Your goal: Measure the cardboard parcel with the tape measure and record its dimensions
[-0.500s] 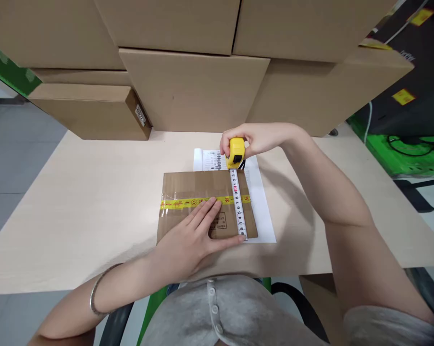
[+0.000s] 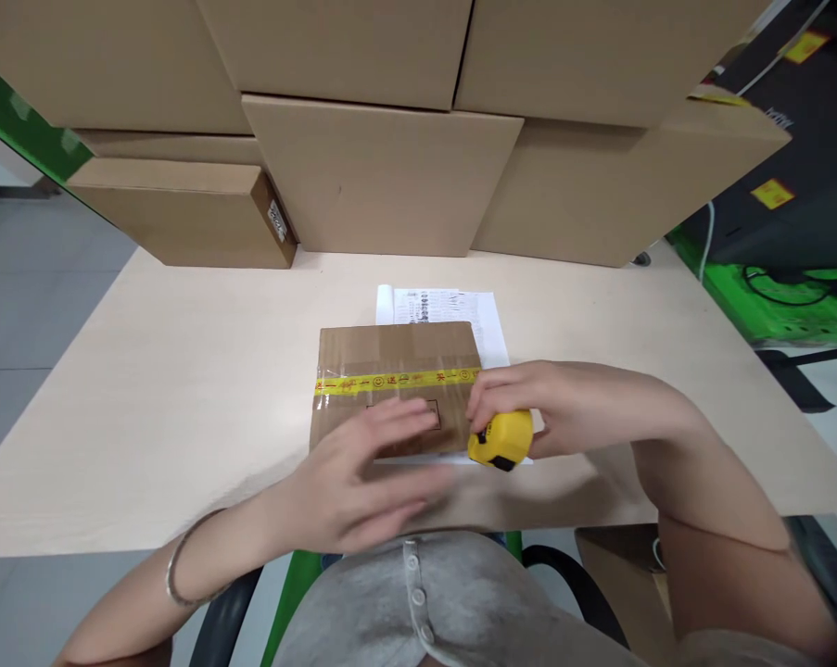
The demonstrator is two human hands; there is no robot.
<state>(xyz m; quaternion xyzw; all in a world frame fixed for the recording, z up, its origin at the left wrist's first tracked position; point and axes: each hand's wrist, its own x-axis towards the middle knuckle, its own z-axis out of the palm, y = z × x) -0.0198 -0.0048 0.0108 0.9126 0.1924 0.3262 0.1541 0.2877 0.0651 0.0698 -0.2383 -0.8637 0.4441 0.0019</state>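
A flat cardboard parcel (image 2: 390,357) sealed with a yellow printed tape strip lies on the pale wooden table (image 2: 182,389), on top of a printed white sheet (image 2: 460,304). My right hand (image 2: 550,403) grips a yellow tape measure (image 2: 502,439) at the parcel's near right corner; no blade shows. My left hand (image 2: 362,477), blurred, hovers with fingers spread over the parcel's near edge and holds nothing. A metal bangle (image 2: 174,560) is on the left wrist.
Large cardboard boxes (image 2: 383,176) are stacked along the far side of the table, one smaller box (image 2: 182,213) at the back left. A green and black unit with cables (image 2: 786,287) stands to the right. The table's near edge is close to my body.
The tape blade that lay stretched across the parcel is gone. My right hand brought the tape measure from the far edge to the near right corner. My left hand lifted off the parcel.
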